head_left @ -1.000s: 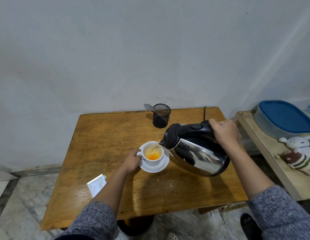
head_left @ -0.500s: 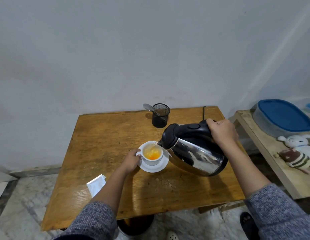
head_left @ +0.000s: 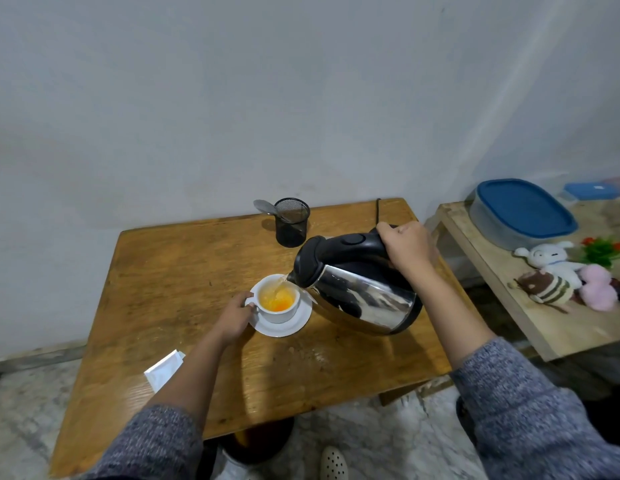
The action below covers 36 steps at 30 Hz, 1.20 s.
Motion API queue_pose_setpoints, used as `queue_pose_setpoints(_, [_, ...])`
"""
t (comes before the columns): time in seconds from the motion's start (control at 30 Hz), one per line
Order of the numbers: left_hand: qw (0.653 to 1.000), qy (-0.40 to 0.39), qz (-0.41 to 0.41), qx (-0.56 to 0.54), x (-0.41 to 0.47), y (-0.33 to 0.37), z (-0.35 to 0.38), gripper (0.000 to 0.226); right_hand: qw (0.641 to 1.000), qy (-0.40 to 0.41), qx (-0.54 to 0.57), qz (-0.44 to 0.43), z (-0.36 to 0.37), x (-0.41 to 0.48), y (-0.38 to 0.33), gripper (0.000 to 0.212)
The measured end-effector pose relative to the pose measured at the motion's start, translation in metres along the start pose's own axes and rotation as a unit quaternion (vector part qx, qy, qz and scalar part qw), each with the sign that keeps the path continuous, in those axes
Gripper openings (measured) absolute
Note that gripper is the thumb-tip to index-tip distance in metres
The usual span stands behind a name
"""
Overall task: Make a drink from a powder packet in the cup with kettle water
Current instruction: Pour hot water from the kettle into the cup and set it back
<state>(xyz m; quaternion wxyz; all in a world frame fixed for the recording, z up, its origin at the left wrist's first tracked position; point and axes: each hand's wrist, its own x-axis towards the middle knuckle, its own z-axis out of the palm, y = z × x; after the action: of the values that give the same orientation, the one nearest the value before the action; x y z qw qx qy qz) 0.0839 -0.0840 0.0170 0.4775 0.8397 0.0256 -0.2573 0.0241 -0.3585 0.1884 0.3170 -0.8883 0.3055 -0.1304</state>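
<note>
A white cup (head_left: 280, 312) holding orange liquid stands on a white saucer (head_left: 288, 328) in the middle of the wooden table (head_left: 170, 278). My left hand (head_left: 235, 317) grips the cup's handle from the left. My right hand (head_left: 405, 247) holds the black handle of a steel kettle (head_left: 360, 292), tilted to the left with its spout over the cup's rim. A thin stream of water runs into the cup. A white powder packet (head_left: 165, 369) lies near the table's front left, beside my left forearm.
A black mesh holder (head_left: 292, 223) with a spoon (head_left: 265, 206) stands at the table's back edge. A black cord (head_left: 378, 211) runs off the back. To the right, a side table (head_left: 551, 327) carries a blue-lidded container (head_left: 523, 213) and plush toys (head_left: 558, 275).
The kettle has stayed tilted over the cup and kept pouring, shifting slightly. The orange liquid in the cup has risen. My left hand has stayed on the cup.
</note>
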Motion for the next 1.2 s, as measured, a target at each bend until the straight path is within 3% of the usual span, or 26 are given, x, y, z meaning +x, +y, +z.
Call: queue_pose_setpoints(1.2, [1.000,0.012,0.000,-0.006,-0.0013,0.0018,0.0043,0.035,1.000,-0.005,0.002,0.002,0.0061,0.0014,0.0071,0.051])
